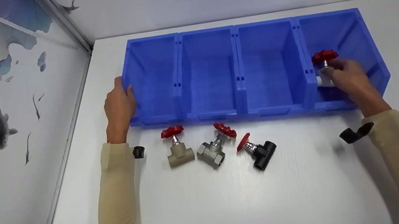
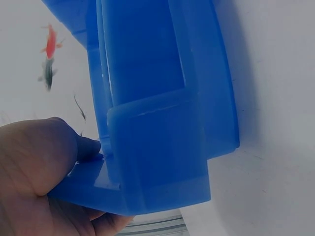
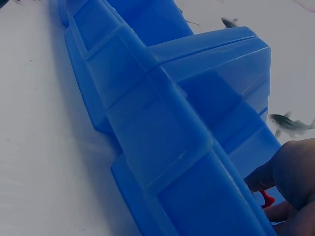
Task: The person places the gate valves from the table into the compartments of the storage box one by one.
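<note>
While the left hand (image 1: 119, 105) holds the near-left end of a row of four blue plastic bins (image 1: 214, 115), the right hand (image 1: 351, 74) is down inside the rightmost bin (image 1: 360, 36) with a white tee-shaped valve (image 1: 324, 82) topped by a red handwheel (image 1: 324, 55). Judging by how things lie, the work is at an early stage: one valve is within a bin, not yet released, and three lie outside on the white counter (image 1: 258, 206), namely a beige tee-shaped valve (image 1: 180, 154), a silver-grey metal valve with hexagonal ends (image 1: 212, 153) and a black tee-shaped valve (image 1: 264, 155). Neither hand touches those three. From where I stand, the right fingers are closed on the white valve just below its handwheel (whether its base rests on the bin's floor, I can't tell). The left fingers are bent round the side of the leftmost bin (image 1: 154, 51), thumb over its rim, gripping only the plastic.
</note>
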`<state>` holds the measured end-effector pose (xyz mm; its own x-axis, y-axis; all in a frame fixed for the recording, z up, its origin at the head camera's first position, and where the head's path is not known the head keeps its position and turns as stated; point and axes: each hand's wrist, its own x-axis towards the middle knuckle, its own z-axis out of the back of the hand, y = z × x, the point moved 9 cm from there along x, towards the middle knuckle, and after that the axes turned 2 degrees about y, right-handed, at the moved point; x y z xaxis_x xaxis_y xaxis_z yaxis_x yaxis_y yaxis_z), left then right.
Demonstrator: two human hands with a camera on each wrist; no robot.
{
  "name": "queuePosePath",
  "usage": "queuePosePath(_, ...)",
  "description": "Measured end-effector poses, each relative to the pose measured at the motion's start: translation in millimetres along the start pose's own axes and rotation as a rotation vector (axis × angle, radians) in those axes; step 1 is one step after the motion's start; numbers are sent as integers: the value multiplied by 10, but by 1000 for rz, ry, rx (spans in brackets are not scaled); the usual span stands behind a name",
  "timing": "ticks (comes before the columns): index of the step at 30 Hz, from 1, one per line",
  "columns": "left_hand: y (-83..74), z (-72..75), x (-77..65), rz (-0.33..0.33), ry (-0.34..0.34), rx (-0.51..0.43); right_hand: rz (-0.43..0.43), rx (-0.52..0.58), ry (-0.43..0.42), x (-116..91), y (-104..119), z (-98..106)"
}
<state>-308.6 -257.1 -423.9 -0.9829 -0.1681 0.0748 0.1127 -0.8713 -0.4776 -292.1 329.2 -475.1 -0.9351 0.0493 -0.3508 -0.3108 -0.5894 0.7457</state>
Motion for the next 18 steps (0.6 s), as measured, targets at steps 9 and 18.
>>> queuePosePath(9,5,-9,-2,12,17,-3,-6,-14,-18,-85,74,1)
queuePosePath(18,-19,8,-6,-17,-7,-3,55,-27,-46,-176,238,11)
